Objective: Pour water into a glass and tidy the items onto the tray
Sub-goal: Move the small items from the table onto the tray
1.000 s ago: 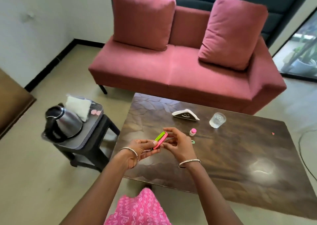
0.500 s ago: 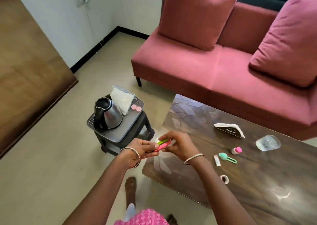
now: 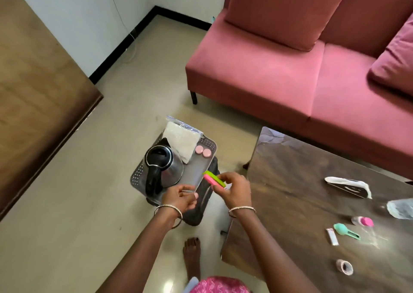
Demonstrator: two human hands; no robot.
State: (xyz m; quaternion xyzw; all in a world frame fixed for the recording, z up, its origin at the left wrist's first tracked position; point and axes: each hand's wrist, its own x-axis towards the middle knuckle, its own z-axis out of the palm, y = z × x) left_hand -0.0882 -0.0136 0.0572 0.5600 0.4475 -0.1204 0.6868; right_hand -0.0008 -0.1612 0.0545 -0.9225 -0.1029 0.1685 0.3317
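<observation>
Pinching pink-and-green bar [image 3: 214,179] by one end in right hand [image 3: 234,191] fingers, above tray [image 3: 211,146] near edge, at 3 o'clock of kettle [image 3: 162,165]; left hand [image 3: 181,197] loosely curled, gripping nothing. Could slip from so slim a pinch, or land on the rim and skid to floor. Versus half a second ago: left hand released, bar carried from bench [image 3: 301,181] corner over tray.

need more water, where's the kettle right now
In the head view the kettle stands on the grey tray, left of the coffee table, beside the white packet, beyond the left hand.
</observation>
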